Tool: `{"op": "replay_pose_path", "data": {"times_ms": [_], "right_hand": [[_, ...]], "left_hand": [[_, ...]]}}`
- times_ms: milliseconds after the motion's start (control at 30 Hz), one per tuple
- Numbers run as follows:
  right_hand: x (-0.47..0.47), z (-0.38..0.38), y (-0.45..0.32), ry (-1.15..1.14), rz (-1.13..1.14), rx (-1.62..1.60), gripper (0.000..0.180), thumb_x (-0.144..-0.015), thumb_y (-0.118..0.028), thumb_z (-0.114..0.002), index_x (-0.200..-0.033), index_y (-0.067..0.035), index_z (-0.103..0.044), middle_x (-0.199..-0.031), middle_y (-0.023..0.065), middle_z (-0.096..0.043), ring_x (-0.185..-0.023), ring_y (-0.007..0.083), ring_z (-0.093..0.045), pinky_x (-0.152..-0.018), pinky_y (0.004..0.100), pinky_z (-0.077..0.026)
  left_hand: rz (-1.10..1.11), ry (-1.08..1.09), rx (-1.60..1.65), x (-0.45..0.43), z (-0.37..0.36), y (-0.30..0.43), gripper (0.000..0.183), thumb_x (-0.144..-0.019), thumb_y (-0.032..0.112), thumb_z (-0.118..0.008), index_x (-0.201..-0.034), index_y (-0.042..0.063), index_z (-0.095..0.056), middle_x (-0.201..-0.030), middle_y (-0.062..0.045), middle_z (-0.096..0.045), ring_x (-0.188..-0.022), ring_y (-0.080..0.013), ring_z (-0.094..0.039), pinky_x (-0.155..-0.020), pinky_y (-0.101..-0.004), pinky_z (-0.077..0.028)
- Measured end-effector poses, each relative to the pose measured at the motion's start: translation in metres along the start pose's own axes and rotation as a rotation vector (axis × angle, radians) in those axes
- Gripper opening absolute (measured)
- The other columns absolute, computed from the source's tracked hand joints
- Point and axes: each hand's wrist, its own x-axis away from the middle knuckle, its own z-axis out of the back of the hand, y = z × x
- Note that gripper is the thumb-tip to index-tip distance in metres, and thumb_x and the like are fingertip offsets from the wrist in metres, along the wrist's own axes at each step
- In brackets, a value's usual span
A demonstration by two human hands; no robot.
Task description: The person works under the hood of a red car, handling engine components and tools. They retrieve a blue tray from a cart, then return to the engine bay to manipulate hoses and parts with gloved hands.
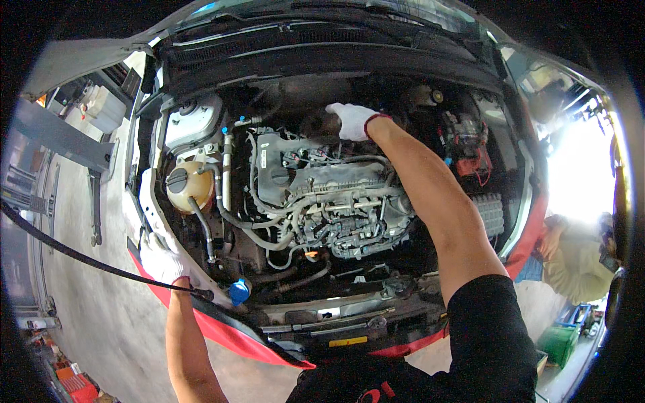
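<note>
My left hand (pixel 162 257), in a white knitted glove, rests on the car's front fender edge at the left, beside the coolant expansion tank (pixel 190 185). Its fingers lie on the edge; whether they hold anything is unclear. Over the rear of the engine (pixel 335 201) reaches my right hand (pixel 351 121), gloved alike, its fingers partly bent and their tips hard to make out. The engine's top cover is off, showing hoses, wiring and the black oil filler cap (pixel 280 177). A blue washer-fluid cap (pixel 240 292) stands near the front left corner.
A red fender cover (pixel 232 338) lines the front edge. The battery (pixel 462 136) with a red terminal cover sits at the right. A black hood gas strut or cable (pixel 75 253) crosses at the left. Another person (pixel 574 262) is at the far right, near a green container (pixel 558 345).
</note>
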Motion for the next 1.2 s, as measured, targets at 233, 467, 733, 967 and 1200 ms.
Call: {"op": "replay_pose_path", "data": {"times_ms": [233, 467, 733, 967, 1200], "right_hand": [[0.004, -0.006, 0.0, 0.138, -0.066, -0.006, 0.054, -0.095, -0.041, -0.064, -0.133, -0.004, -0.061, -0.127, 0.023, -0.07, -0.117, 0.0424, -0.067, -0.101, 0.0525, -0.052], [0.01, 0.003, -0.017, 0.029, -0.214, -0.023, 0.067, -0.09, -0.039, -0.071, -0.144, -0.004, -0.053, -0.129, 0.0277, -0.067, -0.118, 0.0425, -0.066, -0.103, 0.0497, -0.052], [0.016, 0.015, -0.016, -0.008, -0.154, 0.036, 0.056, -0.09, -0.039, -0.069, -0.132, -0.003, -0.062, -0.132, 0.0255, -0.067, -0.122, 0.0417, -0.063, -0.103, 0.0492, -0.051], [0.002, -0.01, 0.022, 0.092, 0.111, -0.082, 0.04, -0.085, -0.029, -0.071, -0.117, -0.004, -0.069, -0.111, 0.0229, -0.073, -0.11, 0.041, -0.068, -0.095, 0.0486, -0.054], [-0.01, -0.014, -0.02, 0.124, -0.194, 0.036, 0.03, -0.084, -0.018, -0.06, -0.101, -0.003, -0.08, -0.11, 0.0222, -0.075, -0.104, 0.0417, -0.072, -0.089, 0.0473, -0.058]], "left_hand": [[-0.016, 0.011, 0.022, -0.001, 0.005, 0.001, 0.04, -0.101, 0.032, -0.061, -0.121, -0.002, -0.068, -0.132, -0.023, -0.065, -0.118, -0.0407, -0.062, -0.102, -0.047, -0.05], [0.001, -0.012, 0.02, -0.001, 0.007, -0.005, 0.038, -0.1, 0.031, -0.062, -0.119, -0.001, -0.068, -0.132, -0.023, -0.065, -0.119, -0.0406, -0.061, -0.103, -0.0469, -0.049], [0.0, -0.009, 0.028, 0.0, 0.003, -0.004, 0.038, -0.099, 0.032, -0.062, -0.117, -0.001, -0.068, -0.132, -0.023, -0.065, -0.12, -0.0407, -0.062, -0.103, -0.0464, -0.05], [0.008, -0.055, 0.036, 0.002, -0.003, -0.003, 0.042, -0.1, 0.034, -0.062, -0.122, -0.001, -0.068, -0.134, -0.025, -0.064, -0.121, -0.0412, -0.061, -0.105, -0.0472, -0.049], [-0.005, -0.01, 0.044, 0.001, 0.002, -0.001, 0.039, -0.1, 0.033, -0.062, -0.119, 0.0, -0.068, -0.128, -0.023, -0.066, -0.116, -0.0409, -0.062, -0.101, -0.0477, -0.05]]}}
